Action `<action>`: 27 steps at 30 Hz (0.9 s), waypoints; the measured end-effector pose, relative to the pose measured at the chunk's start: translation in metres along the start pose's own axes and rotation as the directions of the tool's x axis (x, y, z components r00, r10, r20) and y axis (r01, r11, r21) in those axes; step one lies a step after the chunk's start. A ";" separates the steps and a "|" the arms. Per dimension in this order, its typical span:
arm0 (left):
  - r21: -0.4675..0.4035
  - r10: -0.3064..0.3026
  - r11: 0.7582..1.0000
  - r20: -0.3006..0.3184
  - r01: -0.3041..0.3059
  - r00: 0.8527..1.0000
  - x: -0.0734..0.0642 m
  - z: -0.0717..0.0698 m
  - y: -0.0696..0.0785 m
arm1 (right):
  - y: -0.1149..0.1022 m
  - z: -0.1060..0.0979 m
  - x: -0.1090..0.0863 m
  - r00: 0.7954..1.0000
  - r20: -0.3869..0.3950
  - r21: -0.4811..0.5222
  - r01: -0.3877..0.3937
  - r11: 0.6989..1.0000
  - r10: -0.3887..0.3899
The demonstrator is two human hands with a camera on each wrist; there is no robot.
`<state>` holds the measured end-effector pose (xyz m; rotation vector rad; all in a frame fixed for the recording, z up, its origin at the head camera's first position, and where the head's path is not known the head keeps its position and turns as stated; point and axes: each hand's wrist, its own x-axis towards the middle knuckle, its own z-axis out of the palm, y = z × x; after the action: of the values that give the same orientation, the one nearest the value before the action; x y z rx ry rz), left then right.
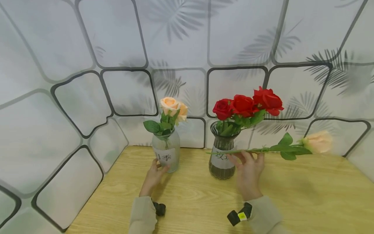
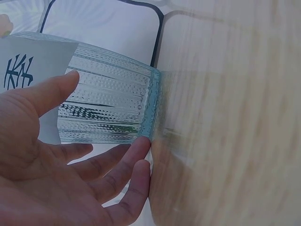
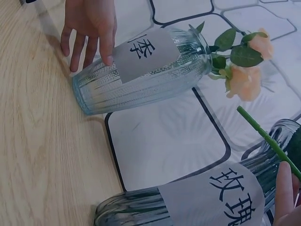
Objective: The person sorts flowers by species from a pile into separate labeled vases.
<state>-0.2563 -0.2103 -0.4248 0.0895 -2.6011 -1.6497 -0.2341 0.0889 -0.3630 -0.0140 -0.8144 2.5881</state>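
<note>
My right hand (image 1: 249, 172) pinches the green stem of a peach rose (image 1: 318, 142), which lies nearly level with its bloom to the right. The stem passes in front of a dark grey glass vase (image 1: 222, 174) of red roses (image 1: 243, 106); in the right wrist view the cut stem end (image 3: 249, 117) shows. My left hand (image 1: 155, 177) is at the lower left of a clear ribbed glass vase (image 1: 174, 165). Its thumb lies near the label and its fingers are loosely spread beside the base (image 2: 149, 108). Peach roses (image 1: 170, 105) with green leaves stand in that vase.
Both vases bear white paper labels with black characters, such as the label (image 3: 225, 197) on the dark vase. They stand on a light wood-grain table (image 1: 187, 198). Behind it hangs a pale backdrop (image 1: 178, 39) with grey outlines and leaf prints.
</note>
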 end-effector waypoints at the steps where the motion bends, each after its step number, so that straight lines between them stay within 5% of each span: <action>1: 0.001 0.000 1.000 -0.001 0.000 1.000 0.000 0.000 0.000 | 0.001 0.001 0.000 1.000 0.004 0.009 0.001 1.000 -0.001; 27: -0.003 -0.001 1.000 0.003 0.001 1.000 0.001 0.000 -0.002 | 0.027 0.037 -0.010 1.000 0.004 0.000 0.005 1.000 -0.005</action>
<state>-0.2570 -0.2110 -0.4265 0.0882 -2.6013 -1.6560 -0.2412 0.0448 -0.3482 -0.0068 -0.8145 2.5845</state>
